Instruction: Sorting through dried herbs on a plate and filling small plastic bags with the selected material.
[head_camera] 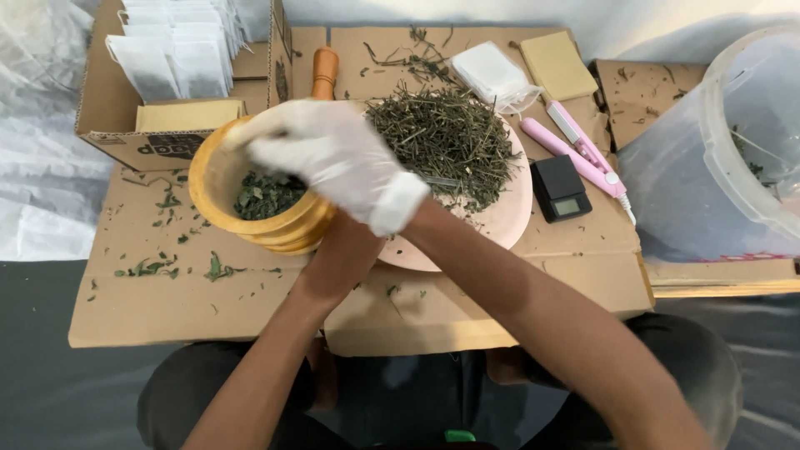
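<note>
The right hand (333, 162), in a white glove, reaches over the rim of a wooden mortar (250, 208) with its fingers curled down into the bowl; whether they pinch anything cannot be told. The left hand (337, 250) is mostly hidden under the mortar and appears to hold it up, tilted, from below. Inside the mortar lie dark green crushed leaves (267, 196), only a shallow layer, so little seems left in it. Just right of the mortar a pink plate (500, 225) carries a big heap of dry stems (446, 137), apparently not yet portioned. A wooden pestle (324, 71) lies behind the mortar, set aside. Left and in front of the mortar, leaf crumbs (162, 268) are scattered on the cardboard-covered counter (192, 308). Behind the mortar to the left, a cardboard box (108, 100) holds empty white bags (179, 46); more bags (493, 77) lie behind the plate. Right of the plate sit a small black scale (560, 188) and a pink sealer (579, 150).
</note>
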